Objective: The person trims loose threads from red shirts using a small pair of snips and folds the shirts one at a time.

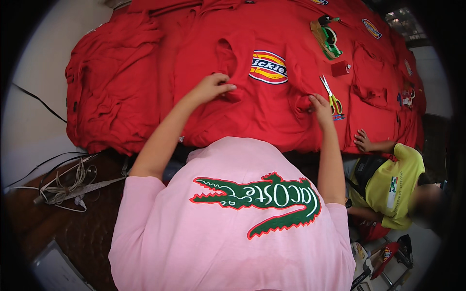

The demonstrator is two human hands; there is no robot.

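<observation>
A red shirt [264, 104] with an oval printed badge lies spread in front of me on other red garments. At its left side my left hand [213, 87] has its fingers bent against a fold of the cloth, partly hiding the grip. My right hand [320, 107] pinches the gathered edge of the shirt's right side between thumb and fingers. Just beyond that hand lie scissors [334, 102] with yellow-green handles, their blades pointing away from me. A small blue tool [339, 117] rests beside the handles.
A rumpled red heap [114, 92] covers the left side. Far right are a green tape dispenser [327, 41] and a small red box [341, 68]. Another person in a yellow shirt [395, 184] rests a hand [362, 140] on the right edge. Tangled cables [70, 186] hang lower left.
</observation>
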